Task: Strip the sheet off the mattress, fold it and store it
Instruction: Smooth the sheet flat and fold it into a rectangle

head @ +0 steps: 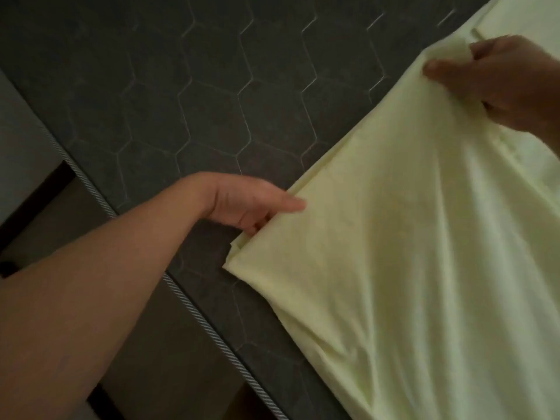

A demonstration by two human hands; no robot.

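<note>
A pale yellow sheet (409,253) lies folded in layers over the right half of the dark grey mattress (197,86), which has a hexagon quilt pattern. My left hand (245,204) pinches the sheet's left folded edge near its lower corner, thumb on top and fingers underneath. My right hand (509,77) grips a bunched fold of the sheet at the upper right, lifting it a little off the mattress. The sheet's lower part drapes over the mattress's near edge and runs out of view.
A striped piping cord (194,310) runs diagonally along the mattress's near edge. Beyond it, at the lower left, lie a dim floor and a dark bed frame part (36,201). The bare mattress surface stretches across the upper left.
</note>
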